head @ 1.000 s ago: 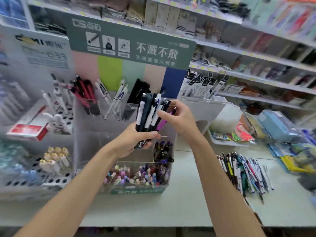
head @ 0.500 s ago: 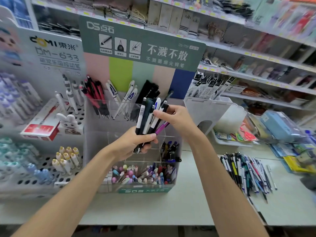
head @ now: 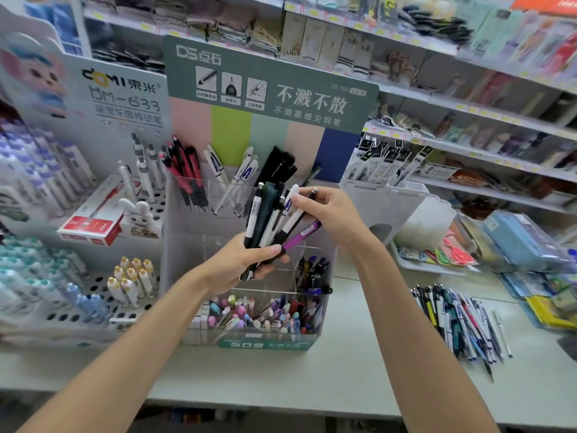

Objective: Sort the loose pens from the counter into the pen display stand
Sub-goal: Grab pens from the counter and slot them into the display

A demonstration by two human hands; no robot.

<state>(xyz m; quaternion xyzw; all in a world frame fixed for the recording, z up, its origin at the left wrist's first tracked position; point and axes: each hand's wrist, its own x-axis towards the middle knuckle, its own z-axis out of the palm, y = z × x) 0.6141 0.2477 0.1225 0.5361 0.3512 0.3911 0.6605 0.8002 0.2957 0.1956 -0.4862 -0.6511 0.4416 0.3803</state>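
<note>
My left hand (head: 243,260) grips a bundle of pens (head: 268,220), black, white and one purple, held upright in front of the clear acrylic pen display stand (head: 187,254). My right hand (head: 331,217) pinches the top of a pen in that bundle between thumb and fingers. The stand's back compartments hold red, white and black pens; its front tray holds several pastel pens. A heap of loose pens (head: 459,320) lies on the pale counter (head: 343,379) to the right.
A white perforated pen rack (head: 93,295) and a red box (head: 93,226) stand to the left. A white holder (head: 387,207), packaged goods and blue cases (head: 518,242) fill the right. Shelves run behind.
The view has shifted left and down slightly. My right hand has slid along the bundle tops and now pinches a pen near the white cap; the left hand keeps its grip.
</note>
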